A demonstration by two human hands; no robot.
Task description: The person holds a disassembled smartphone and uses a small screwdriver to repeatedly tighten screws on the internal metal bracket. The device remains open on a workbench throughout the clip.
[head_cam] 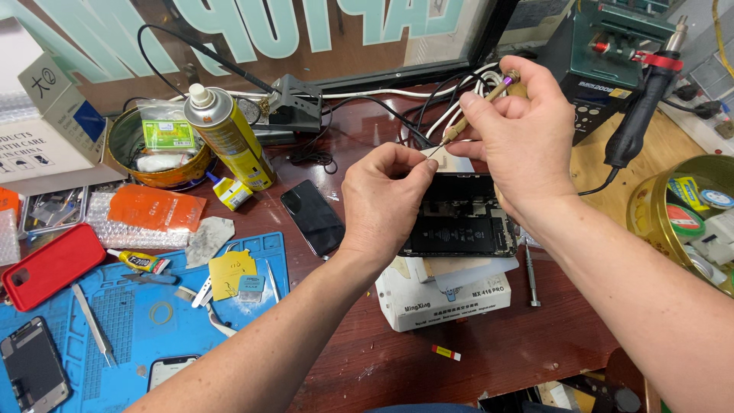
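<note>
Head view, looking down on a cluttered repair counter (489, 352) of dark red wood. Opened phone (461, 216) lying face-up near the middle, back cover off, dark innards and battery exposed, resting on a white box (440, 298). Left hand (386, 203) pinched narrow at the phone's far left corner, fingertips closed on something too small to make out. Right hand (520, 130) closed around a slim brass screwdriver (475, 109), tip angled down towards the left fingertips, just above the phone's far edge.

Judging by the bare internals, well into disassembly or reassembly; which of the two, impossible to say. Screen apparently already off, boards and battery in place, at least one tiny fastener being dealt with.

To the left: a blue work mat (145, 321) with tweezers (93, 325), a glue tube (141, 262), a separate dark phone (312, 218) off its far right corner, a red case (50, 264), a yellow spray can (228, 138) further away. To the far right, a hot-air handle (642, 107) in its stand.

Hidden or unclear: the screw or part between the left fingertips, the screwdriver tip itself, the phone's left edge under the left hand, the near right counter behind the right forearm
</note>
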